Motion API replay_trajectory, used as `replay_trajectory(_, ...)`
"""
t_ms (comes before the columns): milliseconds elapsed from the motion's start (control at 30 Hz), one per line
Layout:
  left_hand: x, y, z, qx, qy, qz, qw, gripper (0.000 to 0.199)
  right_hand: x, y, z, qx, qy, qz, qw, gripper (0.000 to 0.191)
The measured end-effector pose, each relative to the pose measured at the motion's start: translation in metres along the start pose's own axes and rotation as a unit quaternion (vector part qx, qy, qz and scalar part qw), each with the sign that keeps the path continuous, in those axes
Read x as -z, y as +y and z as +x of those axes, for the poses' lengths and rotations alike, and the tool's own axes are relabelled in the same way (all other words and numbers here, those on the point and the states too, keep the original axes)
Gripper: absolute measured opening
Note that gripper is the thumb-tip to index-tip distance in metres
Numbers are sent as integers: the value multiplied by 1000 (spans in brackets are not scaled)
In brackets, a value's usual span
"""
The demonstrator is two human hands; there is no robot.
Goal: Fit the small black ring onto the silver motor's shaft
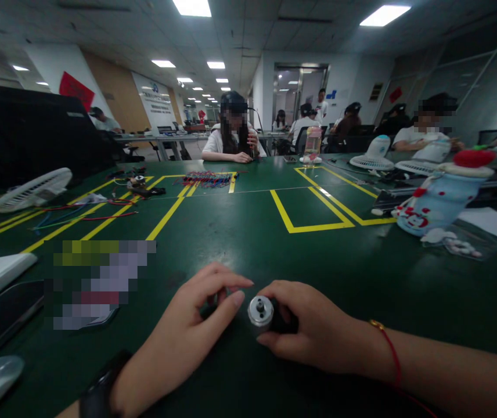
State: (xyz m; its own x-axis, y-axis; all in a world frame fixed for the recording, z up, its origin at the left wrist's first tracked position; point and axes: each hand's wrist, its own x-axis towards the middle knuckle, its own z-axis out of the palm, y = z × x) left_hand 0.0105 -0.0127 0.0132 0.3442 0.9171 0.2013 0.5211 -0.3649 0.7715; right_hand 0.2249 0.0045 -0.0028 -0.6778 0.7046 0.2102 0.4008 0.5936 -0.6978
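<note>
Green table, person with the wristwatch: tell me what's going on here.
The person's right hand grips a dark cylindrical part with a round metal end, held just above or on the green table; which, I can't tell. The left hand is loosely open beside it, apparently holding nothing. Across the table, another person sits behind a bundle of red and blue wires.
</note>
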Motion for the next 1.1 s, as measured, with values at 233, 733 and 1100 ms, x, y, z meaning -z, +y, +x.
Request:
replay_trajectory(233, 7, -27, 10, 141, 3, -99, 985, 22, 1, -1, -2, -26, 3, 20, 999, 29)
replay_trajectory(733, 7, -37, 11, 162, 50, -209, 963, 20, 1, 1, -5, -45, 0, 29, 999, 30)
replay_trajectory(1100, 11, -10, 5, 40, -147, -64, 986, 23, 0, 2, -4, -41, 5, 24, 999, 30)
